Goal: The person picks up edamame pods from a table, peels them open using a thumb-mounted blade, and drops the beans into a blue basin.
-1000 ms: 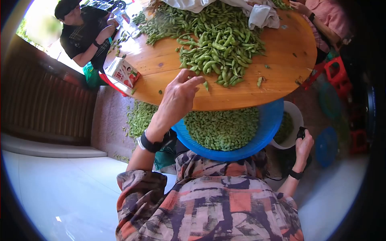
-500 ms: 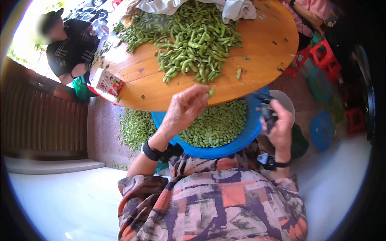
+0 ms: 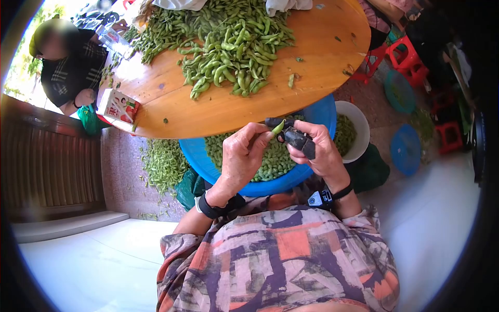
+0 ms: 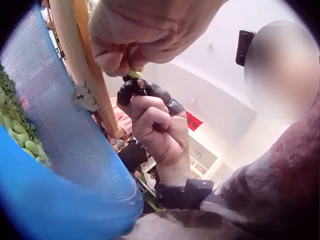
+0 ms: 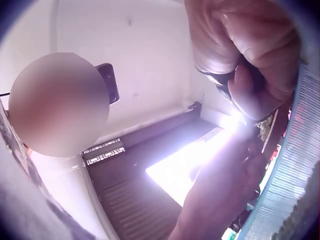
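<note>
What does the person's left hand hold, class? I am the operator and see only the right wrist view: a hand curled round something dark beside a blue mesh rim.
Observer: The left hand pinches a small green soybean pod by its end.
Operator: And the dark thing in the right hand?
Observer: The right hand grips a black-handled cutting tool, its tip at the pod.
Operator: What lies below the hands?
Observer: A round blue plastic basket filled with green pods, tucked under the edge of the round wooden table.
Operator: Anything on the table?
Observer: A loose heap of green pods and a small white carton at its left edge.
</note>
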Available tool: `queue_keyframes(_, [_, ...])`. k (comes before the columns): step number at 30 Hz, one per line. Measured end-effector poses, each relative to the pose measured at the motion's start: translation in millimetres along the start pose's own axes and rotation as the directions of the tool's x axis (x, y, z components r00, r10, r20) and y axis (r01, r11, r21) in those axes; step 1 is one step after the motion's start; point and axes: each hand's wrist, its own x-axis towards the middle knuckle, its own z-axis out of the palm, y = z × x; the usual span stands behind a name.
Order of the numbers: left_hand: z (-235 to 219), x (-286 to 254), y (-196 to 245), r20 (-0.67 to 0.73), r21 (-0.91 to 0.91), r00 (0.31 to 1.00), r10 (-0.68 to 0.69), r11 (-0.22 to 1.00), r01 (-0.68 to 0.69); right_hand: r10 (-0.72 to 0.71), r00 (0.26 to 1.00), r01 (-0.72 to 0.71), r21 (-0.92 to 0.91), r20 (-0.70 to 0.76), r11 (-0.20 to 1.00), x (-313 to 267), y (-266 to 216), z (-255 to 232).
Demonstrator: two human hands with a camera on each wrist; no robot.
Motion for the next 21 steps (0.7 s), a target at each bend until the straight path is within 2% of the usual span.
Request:
queue_keyframes(1, [-0.2,-0.1,1.1,-0.011,0.088,0.998,0.057,0.995,-0.056,0.001,1.000,-0.001,0.000,-0.001,1.000,-0.5,-0.9,1.6])
queue_keyframes(2, [-1.8,-0.6,1.9,-0.010,0.087,0.998,0.056,0.995,-0.055,-0.014,0.999,0.011,-0.090,-0.031,0.996,-1.1,-3.0,4.5])
queue_keyframes(3, [-4.6,-1.5,2.1,0.091,-0.201,0.986,-0.142,0.967,0.158,-0.032,0.998,0.020,-0.179,-0.059,0.984,-1.9,-3.7,5.8])
queue_keyframes(4, [-6.3,-2.2,2.2,0.240,-0.443,0.925,-0.295,0.814,0.375,-0.032,0.998,0.021,-0.177,-0.061,0.984,-2.2,-3.2,4.6])
queue_keyframes(5, [-6.3,-3.2,-0.3,0.242,-0.442,0.924,-0.296,0.815,0.376,-0.045,0.999,0.044,-0.114,-0.005,0.992,-1.7,-2.7,2.2])
queue_keyframes(6, [-5.8,-4.8,-4.7,0.380,-0.667,0.857,-0.349,0.538,0.515,-0.061,0.997,0.063,-0.050,0.051,0.997,-1.3,-2.4,0.1])
queue_keyframes(7, [-5.4,-6.1,-7.0,0.524,-0.778,0.781,-0.340,0.182,0.601,-0.061,0.997,0.063,-0.048,0.049,0.997,-0.9,-2.0,-1.4])
queue_keyframes(9, [-4.8,-6.2,-5.8,0.524,-0.777,0.782,-0.337,0.186,0.601,0.044,0.994,-0.059,0.153,0.100,0.986,0.5,-1.0,-3.4])
queue_keyframes(12, [-3.0,-6.0,-2.3,0.520,-0.779,0.788,-0.329,0.195,0.596,0.047,0.999,-0.048,0.088,0.014,0.995,0.8,5.5,-4.9])
queue_keyframes(13, [-2.4,-6.1,0.3,0.448,-0.721,0.827,-0.340,0.409,0.559,0.047,0.999,-0.048,0.088,0.015,0.995,0.4,5.0,-3.4])
queue_keyframes(14, [-2.1,-6.5,1.9,0.375,-0.622,0.866,-0.332,0.603,0.500,0.027,0.999,-0.031,-0.120,-0.031,0.992,-0.3,3.7,-0.5])
queue_keyframes(15, [-1.4,-8.7,-1.1,0.374,-0.621,0.865,-0.334,0.603,0.501,0.000,0.997,-0.023,-0.324,-0.072,0.946,-1.1,2.7,3.1])
queue_keyframes(16, [-0.2,-11.8,-7.0,0.256,-0.369,0.910,-0.327,0.836,0.405,-0.003,0.997,-0.033,-0.455,-0.078,0.890,-1.1,1.8,7.7])
queue_keyframes(17, [-0.3,-14.3,-10.5,0.150,-0.055,0.949,-0.278,0.956,0.288,0.002,0.997,-0.036,-0.453,-0.075,0.891,-0.3,5.3,10.4])
queue_keyframes(18, [-3.7,-12.2,-1.1,0.154,0.031,0.939,-0.308,0.951,0.307,-0.118,0.989,0.049,-0.548,-0.091,0.835,0.6,10.6,12.3])
queue_keyframes(19, [-5.8,-10.4,3.1,0.154,0.031,0.938,-0.311,0.950,0.310,-0.239,0.966,0.124,-0.639,-0.096,0.759,1.2,15.0,13.1])
queue_keyframes(21, [-8.4,-5.4,6.5,0.235,-0.031,0.880,-0.413,0.902,0.432,-0.240,0.966,0.121,-0.656,-0.094,0.745,2.1,20.3,11.8])
